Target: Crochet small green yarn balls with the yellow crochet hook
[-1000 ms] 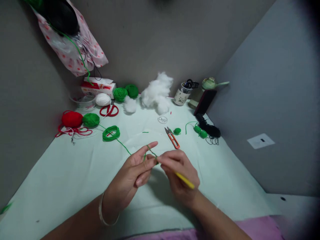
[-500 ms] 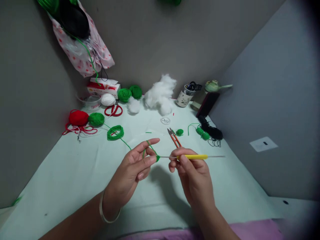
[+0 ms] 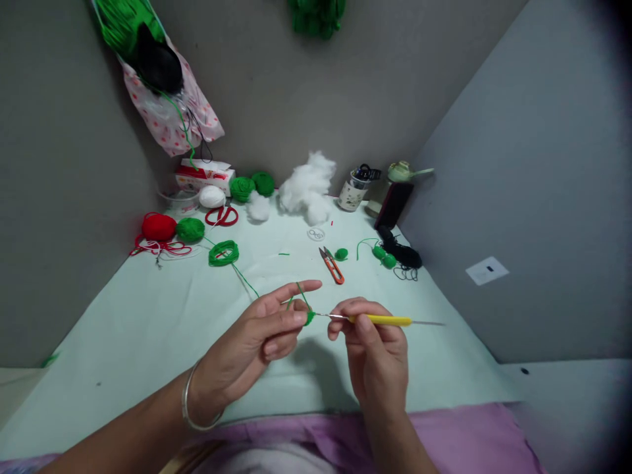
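Observation:
Between thumb and fingers, my left hand (image 3: 266,329) pinches a small green crochet piece (image 3: 309,318). Green yarn (image 3: 245,280) loops over its raised index finger and runs back to a loose green coil (image 3: 224,253) on the table. My right hand (image 3: 375,342) grips a crochet hook (image 3: 388,320) by its yellow handle, and the hook's thin metal tip meets the green piece. Just beyond the hands lie orange thread snips (image 3: 332,266), beside a small green crocheted ball (image 3: 341,253).
Red yarn (image 3: 158,227), green yarn balls (image 3: 243,189) and red-handled scissors (image 3: 222,216) sit at the back left. White stuffing (image 3: 307,187) stands at the back middle. Rightward are a cup of tools (image 3: 354,191), a dark phone-like slab (image 3: 394,205) and black yarn (image 3: 402,251).
The camera view has shifted, so the snips now show whole. Both hands keep their holds, and the hook now slants slightly downward to the right.

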`<state>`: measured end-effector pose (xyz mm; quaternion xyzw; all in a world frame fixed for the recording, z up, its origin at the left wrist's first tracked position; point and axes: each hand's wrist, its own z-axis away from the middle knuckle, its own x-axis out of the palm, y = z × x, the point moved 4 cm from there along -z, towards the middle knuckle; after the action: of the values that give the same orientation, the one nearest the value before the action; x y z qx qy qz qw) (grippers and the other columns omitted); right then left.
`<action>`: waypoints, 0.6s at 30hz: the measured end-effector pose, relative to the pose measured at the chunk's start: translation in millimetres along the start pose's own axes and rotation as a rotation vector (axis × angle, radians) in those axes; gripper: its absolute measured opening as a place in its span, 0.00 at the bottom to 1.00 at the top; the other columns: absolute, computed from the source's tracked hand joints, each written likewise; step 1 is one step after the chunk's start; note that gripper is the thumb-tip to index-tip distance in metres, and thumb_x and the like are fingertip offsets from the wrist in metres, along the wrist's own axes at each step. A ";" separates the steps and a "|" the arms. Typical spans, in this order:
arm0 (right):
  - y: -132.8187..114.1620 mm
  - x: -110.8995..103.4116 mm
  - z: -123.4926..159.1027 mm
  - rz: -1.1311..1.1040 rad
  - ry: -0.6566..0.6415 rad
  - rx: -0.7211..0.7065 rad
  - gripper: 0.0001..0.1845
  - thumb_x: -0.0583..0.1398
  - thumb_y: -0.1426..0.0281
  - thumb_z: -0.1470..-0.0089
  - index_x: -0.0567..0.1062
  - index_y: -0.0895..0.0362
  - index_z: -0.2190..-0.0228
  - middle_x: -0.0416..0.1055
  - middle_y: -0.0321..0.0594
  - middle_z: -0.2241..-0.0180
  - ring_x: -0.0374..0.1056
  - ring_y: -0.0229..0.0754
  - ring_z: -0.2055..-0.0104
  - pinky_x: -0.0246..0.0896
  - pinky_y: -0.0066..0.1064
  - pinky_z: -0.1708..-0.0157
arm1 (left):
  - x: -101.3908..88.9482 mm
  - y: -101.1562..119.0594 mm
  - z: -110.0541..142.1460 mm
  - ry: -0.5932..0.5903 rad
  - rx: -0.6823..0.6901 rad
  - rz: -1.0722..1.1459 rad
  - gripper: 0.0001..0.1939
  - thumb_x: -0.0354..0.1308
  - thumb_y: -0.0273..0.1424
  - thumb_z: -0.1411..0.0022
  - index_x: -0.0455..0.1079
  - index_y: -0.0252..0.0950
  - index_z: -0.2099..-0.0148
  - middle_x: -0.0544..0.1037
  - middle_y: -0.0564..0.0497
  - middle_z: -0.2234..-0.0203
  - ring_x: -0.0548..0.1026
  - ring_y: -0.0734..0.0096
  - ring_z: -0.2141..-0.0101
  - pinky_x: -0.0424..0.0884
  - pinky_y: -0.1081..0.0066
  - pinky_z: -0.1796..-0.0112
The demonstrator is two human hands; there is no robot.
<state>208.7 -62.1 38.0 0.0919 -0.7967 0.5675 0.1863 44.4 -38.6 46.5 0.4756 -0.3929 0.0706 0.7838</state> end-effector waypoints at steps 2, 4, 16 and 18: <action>-2.2 -3.3 5.4 -0.044 -0.019 0.064 0.08 0.67 0.65 0.37 0.85 0.53 0.65 0.78 0.38 0.70 0.74 0.34 0.72 0.71 0.25 0.71 | 4.5 -9.2 5.9 0.009 0.035 0.030 0.17 0.68 0.25 0.37 0.79 0.37 0.45 0.67 0.59 0.73 0.50 0.91 0.83 0.48 0.81 0.80; -2.1 -5.0 13.2 -0.066 -0.046 0.098 0.08 0.66 0.65 0.36 0.85 0.53 0.65 0.77 0.37 0.70 0.72 0.34 0.73 0.70 0.25 0.72 | 8.8 -22.5 10.4 0.046 0.087 0.028 0.16 0.70 0.26 0.38 0.81 0.38 0.47 0.69 0.58 0.71 0.51 0.92 0.82 0.48 0.81 0.80; 7.0 -14.1 29.4 -0.039 -0.031 0.177 0.08 0.66 0.64 0.36 0.85 0.53 0.65 0.79 0.38 0.67 0.73 0.34 0.71 0.71 0.26 0.69 | 4.6 -53.8 15.1 0.212 0.220 -0.174 0.18 0.74 0.36 0.41 0.81 0.43 0.48 0.73 0.56 0.68 0.58 0.89 0.81 0.52 0.80 0.80; 7.4 -11.7 27.6 -0.072 -0.023 0.210 0.08 0.66 0.64 0.37 0.85 0.54 0.65 0.79 0.39 0.67 0.73 0.34 0.72 0.70 0.26 0.70 | 3.3 -51.5 16.0 0.211 0.213 -0.176 0.18 0.74 0.37 0.41 0.81 0.43 0.48 0.74 0.55 0.67 0.58 0.89 0.81 0.52 0.80 0.80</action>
<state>211.4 -86.2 18.9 0.1462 -0.7311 0.6397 0.1868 62.8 -80.0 17.1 0.5786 -0.2554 0.0925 0.7690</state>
